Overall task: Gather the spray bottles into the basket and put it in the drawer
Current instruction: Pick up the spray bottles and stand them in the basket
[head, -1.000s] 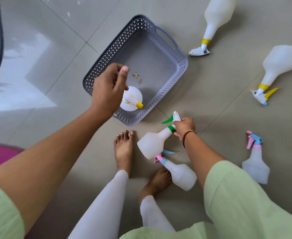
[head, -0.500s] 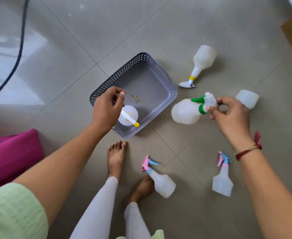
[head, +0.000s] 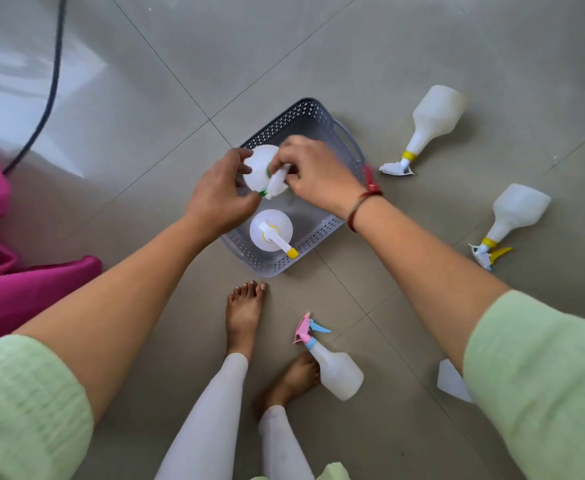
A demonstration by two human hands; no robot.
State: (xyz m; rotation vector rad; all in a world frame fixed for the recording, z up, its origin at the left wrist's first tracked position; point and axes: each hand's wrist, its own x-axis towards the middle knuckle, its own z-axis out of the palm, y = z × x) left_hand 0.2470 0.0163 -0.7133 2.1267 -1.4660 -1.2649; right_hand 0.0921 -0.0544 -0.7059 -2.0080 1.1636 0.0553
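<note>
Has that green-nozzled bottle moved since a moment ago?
Yes. The green-nozzled bottle was held to the right of the basket, outside it; now both hands hold it over the basket's far end, beyond the yellow-nozzled bottle standing inside.

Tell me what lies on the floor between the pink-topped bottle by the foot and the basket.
Nothing: the head view shows only bare floor tile between the pink-topped bottle and the basket.
</note>
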